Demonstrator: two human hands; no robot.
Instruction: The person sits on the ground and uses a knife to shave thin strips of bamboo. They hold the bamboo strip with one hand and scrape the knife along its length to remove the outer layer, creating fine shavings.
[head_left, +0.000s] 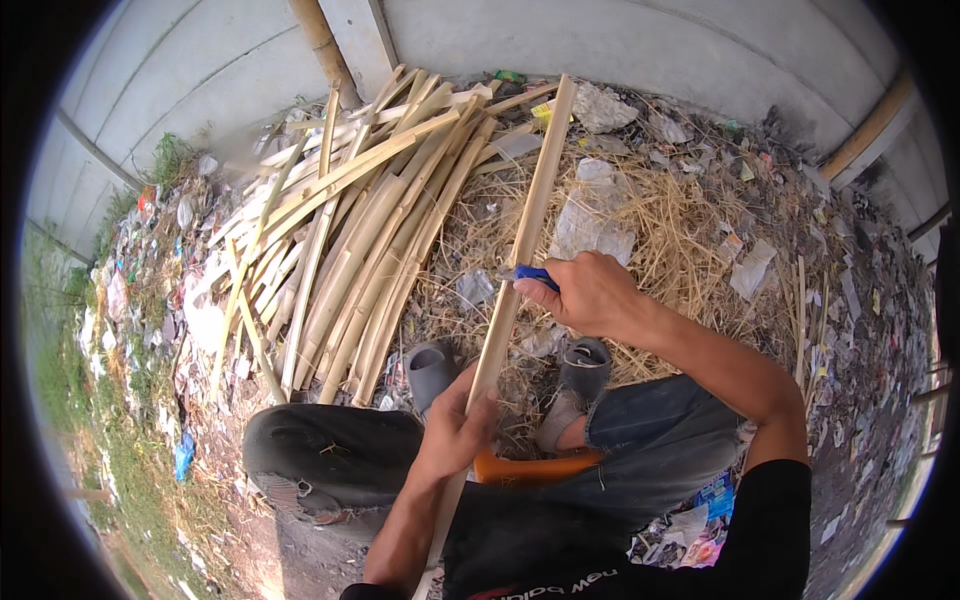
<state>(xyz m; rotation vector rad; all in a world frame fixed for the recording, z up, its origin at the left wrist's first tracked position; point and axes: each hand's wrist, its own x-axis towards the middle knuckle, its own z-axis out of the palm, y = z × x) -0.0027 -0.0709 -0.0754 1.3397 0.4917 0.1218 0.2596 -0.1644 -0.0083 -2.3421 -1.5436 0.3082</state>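
Head view: work looks partway along a long, pale-tan split-bamboo strip (543, 175), slanting up between your knees. Your left hand's (455, 432) grip clamps it; your right hand's (597, 290) grip closes on a small blue-handled tool (536, 275) against it. Smooth, faintly curved bamboo strips (375, 240) heap left, finished or waiting, cannot tell. Dry, wiry straw (680, 240) beyond.
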